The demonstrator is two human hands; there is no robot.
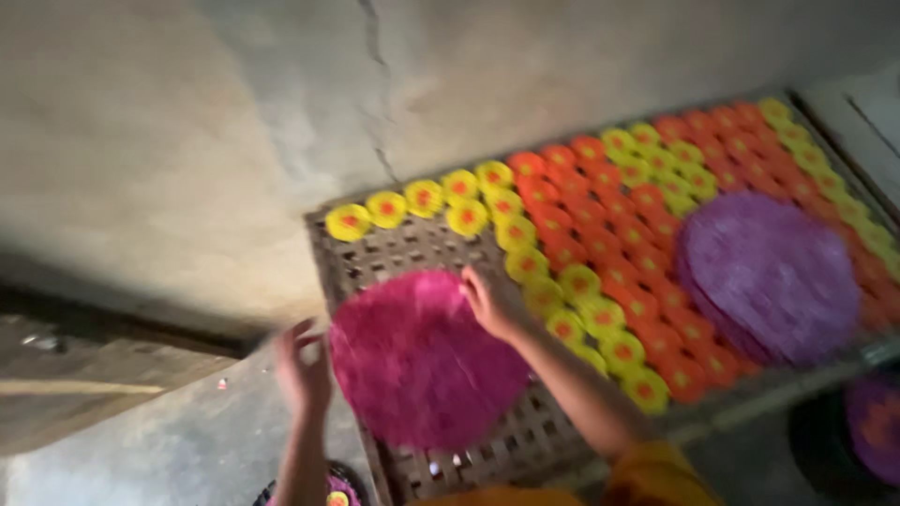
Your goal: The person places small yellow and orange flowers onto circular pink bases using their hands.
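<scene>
A round pink disc [422, 361] lies on a woven lattice rack [394, 248], near its front left corner. My right hand [487, 302] rests on the disc's upper right edge, fingers spread. Just off the disc's left edge, beyond the rack's side, my left hand [302, 367] is raised with its fingers apart and nothing in it. The picture is motion-blurred.
Several small yellow rounds [424, 199] and orange rounds [600, 211] with red centres cover the rack's far side. A stack of purple discs [769, 276] lies on the right. A grey wall [187, 141] stands behind; a dark tub [862, 436] sits lower right.
</scene>
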